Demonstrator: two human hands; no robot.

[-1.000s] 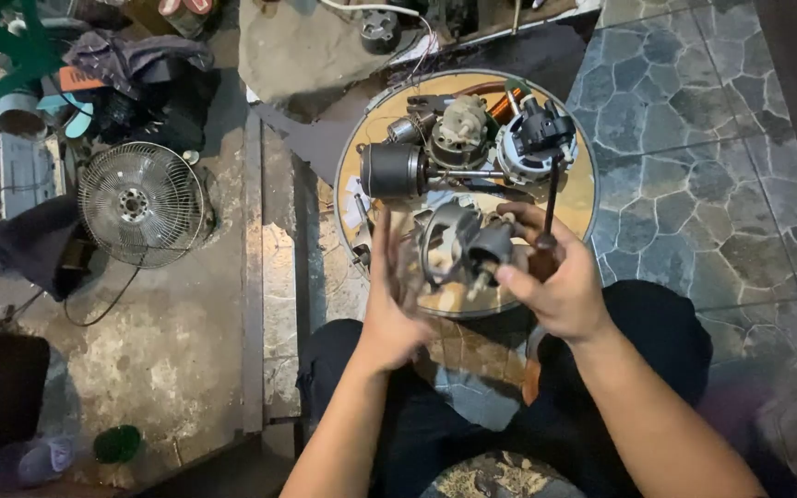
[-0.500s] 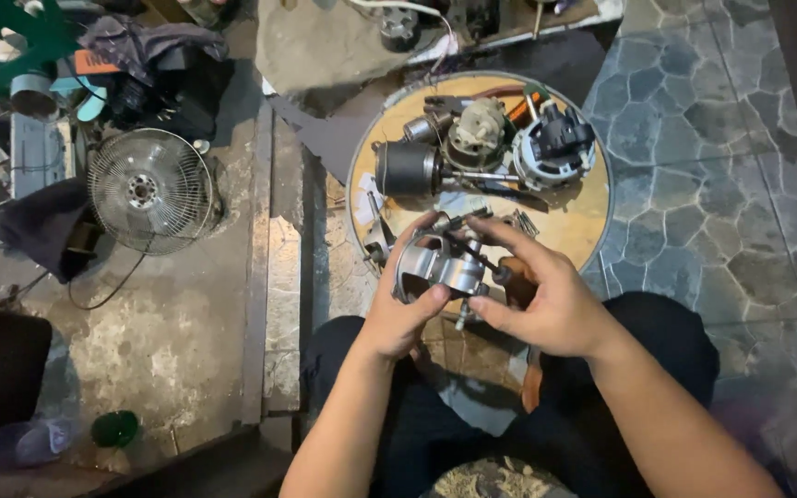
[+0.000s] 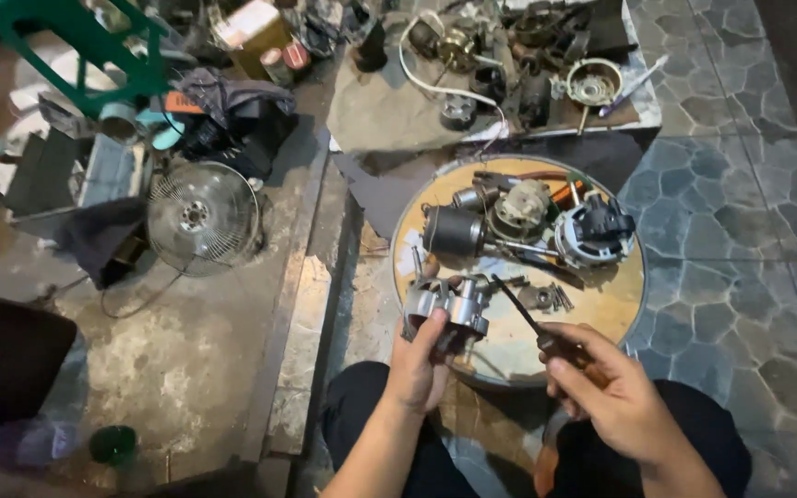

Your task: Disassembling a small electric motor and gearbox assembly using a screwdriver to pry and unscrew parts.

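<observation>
Change from half a second earlier: both hands were together on the metal housing; now the right hand (image 3: 615, 401) has drawn apart and grips a screwdriver (image 3: 532, 325).

Left hand (image 3: 420, 364): fingers closed around the grey metal housing (image 3: 447, 309), held above the near left edge of the round wooden tray (image 3: 622, 300).

Screwdriver: long axis slants from near right to far left, tip pointing at the housing, just beside it.

On the tray, farther off: dark motor cylinder (image 3: 454, 231), coil assembly (image 3: 592, 231). Far left on the floor: fan guard (image 3: 203, 217).
</observation>
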